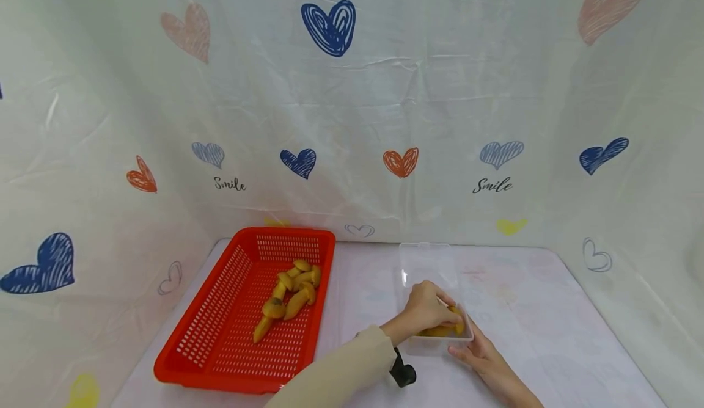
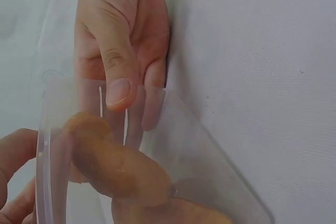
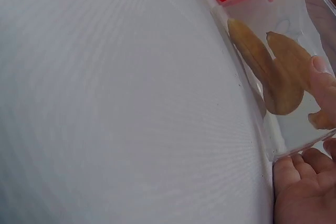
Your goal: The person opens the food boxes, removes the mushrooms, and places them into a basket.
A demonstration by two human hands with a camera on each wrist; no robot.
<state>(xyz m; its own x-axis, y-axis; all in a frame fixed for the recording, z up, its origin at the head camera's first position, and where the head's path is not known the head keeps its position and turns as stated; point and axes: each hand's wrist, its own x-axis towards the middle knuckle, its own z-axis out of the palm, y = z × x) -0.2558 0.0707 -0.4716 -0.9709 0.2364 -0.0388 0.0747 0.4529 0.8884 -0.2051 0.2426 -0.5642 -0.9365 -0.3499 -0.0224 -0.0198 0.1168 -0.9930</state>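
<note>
A clear plastic box [image 1: 434,346] stands on the table with several yellow-brown mushrooms [image 1: 437,331] in it. My left hand [image 1: 426,307] reaches in from above and pinches a mushroom [image 1: 459,325] near the right wall; the fingertips are partly hidden. My right hand [image 1: 486,359] holds the box's near right corner. Through the left wrist view, the right thumb [image 2: 119,90] lies on the wall and the other fingers show behind the plastic. Mushrooms [image 3: 283,80] show through the box in the right wrist view.
A red perforated basket [image 1: 220,380] on the left contains several more mushrooms [image 1: 272,307]. The box's clear lid [image 1: 429,258] lies folded back behind it. A white curtain with printed hearts [image 1: 330,90] hangs behind the white-covered table [image 1: 572,347].
</note>
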